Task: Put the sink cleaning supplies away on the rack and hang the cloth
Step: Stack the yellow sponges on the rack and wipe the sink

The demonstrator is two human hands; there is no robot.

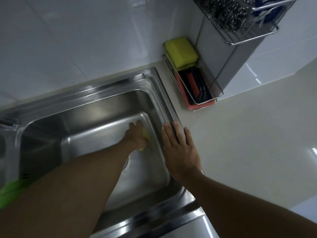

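Note:
My left hand (pixel 136 134) reaches down into the steel sink (pixel 96 107) and grips a yellow sponge (pixel 146 135) at the basin's far right corner; only a sliver of it shows under my palm. With fingers straight, my right hand (pixel 179 148) rests flat on the sink's right rim. A wire rack (pixel 217 78) stands on the counter at the back wall. Its lower tier holds a yellow sponge (pixel 181 51) and red and black pads (pixel 193 85). Its upper basket holds steel wool (pixel 226 11).
The white counter (pixel 248 143) stretches to the right of the sink. White tiles (pixel 68 40) cover the wall behind. A green object (pixel 12 191) lies at the left edge by the sink. Something blue (pixel 272 12) sits in the rack's upper right part.

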